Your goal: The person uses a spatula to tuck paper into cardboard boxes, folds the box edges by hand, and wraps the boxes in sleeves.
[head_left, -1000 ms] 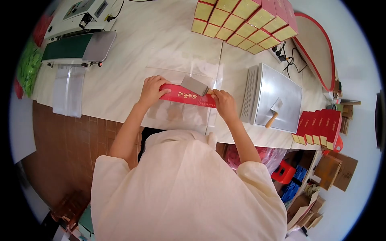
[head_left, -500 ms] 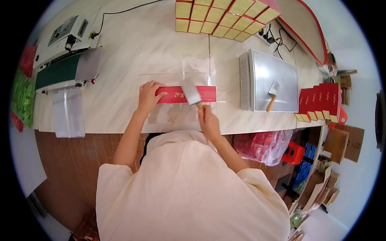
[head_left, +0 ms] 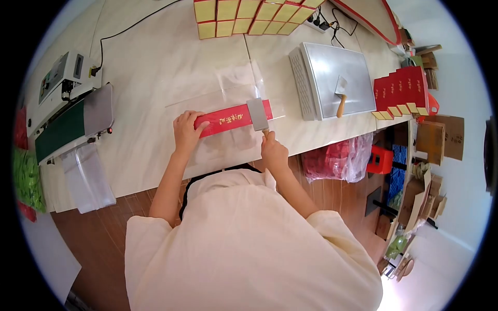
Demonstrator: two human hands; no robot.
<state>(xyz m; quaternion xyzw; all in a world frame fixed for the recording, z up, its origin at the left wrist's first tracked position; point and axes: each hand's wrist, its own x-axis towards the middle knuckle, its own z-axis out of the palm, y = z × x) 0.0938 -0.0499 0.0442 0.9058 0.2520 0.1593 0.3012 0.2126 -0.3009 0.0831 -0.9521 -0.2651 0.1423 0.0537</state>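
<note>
A long red box with gold lettering lies slightly tilted on clear plastic film on the table. My left hand grips the left end of the box, thumb on its near side. In my right hand is the wooden handle of a scraper, and the scraper's flat grey blade lies across the box near its right end. The fingers of my right hand are closed round the handle, just in front of the box.
A metal hotplate-like box with a second scraper stands to the right. Red boxes are beyond it. More boxes are stacked at the back. A machine with a green belt stands left. The table's front edge is near me.
My right hand has shifted from the box's right end to the scraper handle in front. The blade has turned and now crosses the right part of the box. The whole view has rotated.
</note>
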